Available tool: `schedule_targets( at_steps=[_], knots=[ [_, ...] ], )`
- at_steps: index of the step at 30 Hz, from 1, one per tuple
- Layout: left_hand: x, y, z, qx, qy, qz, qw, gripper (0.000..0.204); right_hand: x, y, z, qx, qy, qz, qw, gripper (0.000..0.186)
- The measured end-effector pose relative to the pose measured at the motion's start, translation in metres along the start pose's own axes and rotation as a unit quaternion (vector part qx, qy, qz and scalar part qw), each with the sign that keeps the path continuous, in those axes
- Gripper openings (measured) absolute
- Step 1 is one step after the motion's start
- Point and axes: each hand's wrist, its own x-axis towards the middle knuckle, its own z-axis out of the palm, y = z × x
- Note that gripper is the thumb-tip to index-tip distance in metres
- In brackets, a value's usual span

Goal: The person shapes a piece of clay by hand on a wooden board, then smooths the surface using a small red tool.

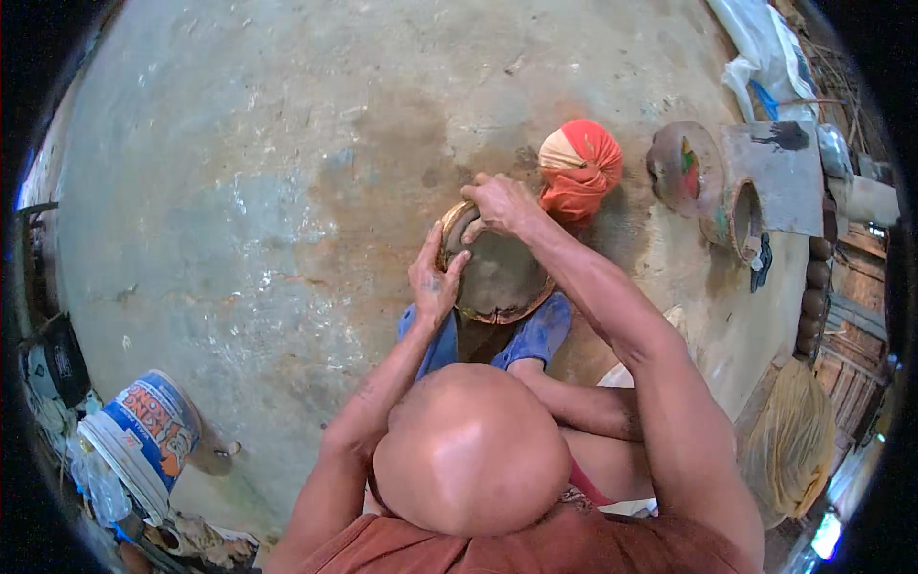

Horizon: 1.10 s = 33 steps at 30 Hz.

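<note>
A round, shallow mould-like form (502, 277) with a brown rim and a smooth grey, clay-like filling rests between my feet. My left hand (437, 279) grips its left side, the thumb lying over the rim onto the grey surface and the fingers along the outside. Across the far left part of the rim lies my right hand (499, 205), its fingers curled over the edge and its thumb pointing inward. Just beyond my right wrist sits a tied round bundle of orange and cream cloth (580, 165).
Blue shoes (537, 337) flank the form's near side. To the right stand a round clay-coloured piece (684, 177), a hollow ring-like vessel (744, 220) and a grey board (773, 182). A blue and white bucket (158, 421) is at lower left, a yellowish sack (789, 430) at lower right.
</note>
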Motion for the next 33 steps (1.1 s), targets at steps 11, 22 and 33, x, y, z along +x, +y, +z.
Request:
schedule_targets(
  at_steps=[11, 22, 33],
  knots=[
    [0.014, 0.011, -0.003, -0.052, 0.016, -0.042, 0.998, 0.073, 0.009, -0.009, -0.022, -0.028, -0.014, -0.014, 0.999, 0.066],
    [-0.031, -0.003, -0.028, 0.101, -0.058, 0.011, 0.993, 0.105, 0.003, -0.033, 0.006, -0.079, 0.009, -0.080, 0.994, 0.049],
    [-0.021, -0.001, -0.026, 0.086, -0.017, 0.027, 0.996, 0.101, 0.030, -0.038, -0.010, -0.117, -0.063, -0.089, 0.987, 0.068]
  ],
)
